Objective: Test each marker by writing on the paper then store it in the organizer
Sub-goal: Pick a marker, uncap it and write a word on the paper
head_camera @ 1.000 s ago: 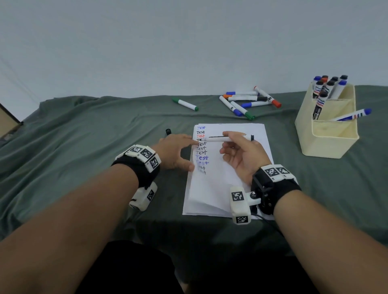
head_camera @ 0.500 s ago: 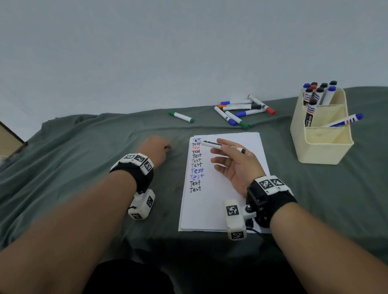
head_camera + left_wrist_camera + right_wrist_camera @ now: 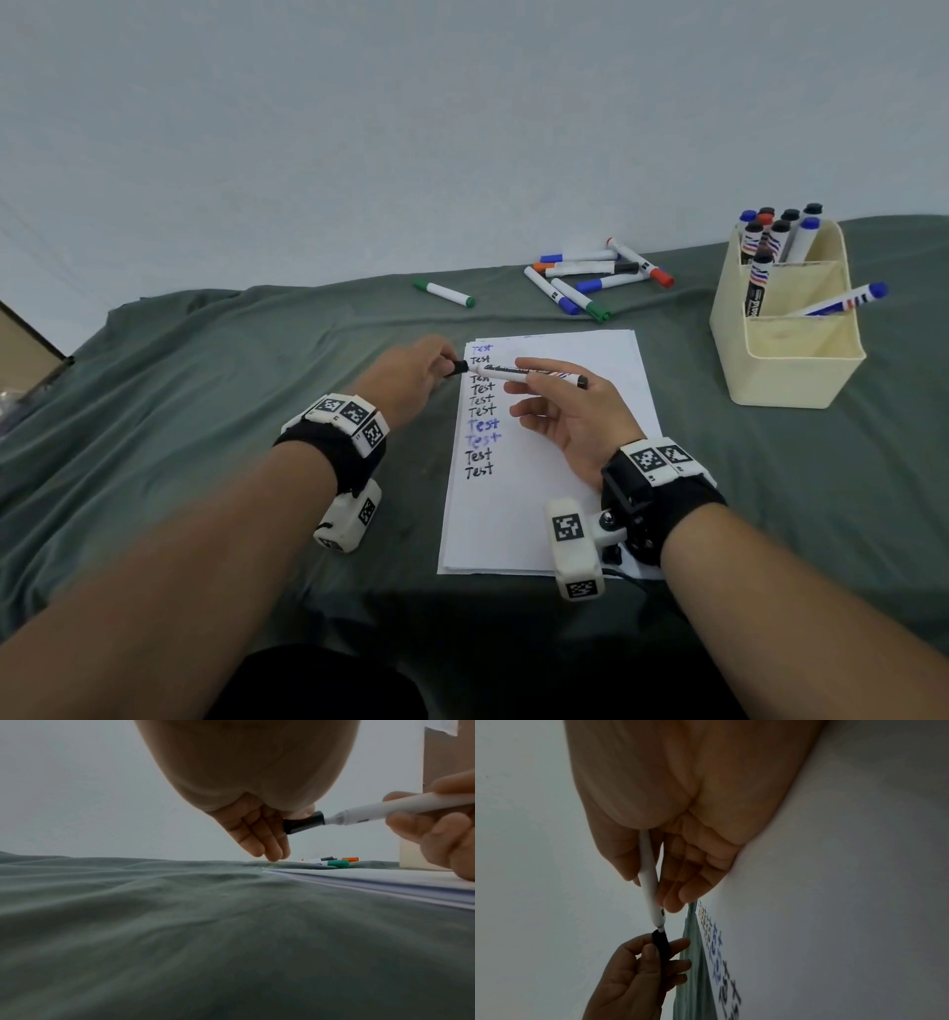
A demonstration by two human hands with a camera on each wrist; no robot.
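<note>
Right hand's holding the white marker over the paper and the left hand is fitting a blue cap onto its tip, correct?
Not quite: the cap is black, not blue, as the left wrist view shows. The rest holds: the right hand holds the white marker over the paper, and the left hand pinches the cap at its tip.

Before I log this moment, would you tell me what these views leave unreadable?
- Head view: third "Test" line on the white paper sheet, covered by the white black-capped marker.
- Head view: floor of the cream plastic organizer, hidden by its walls.
- Left wrist view: marker's rear end, cut off by the right edge.
- Right wrist view: writing blurred.
</note>
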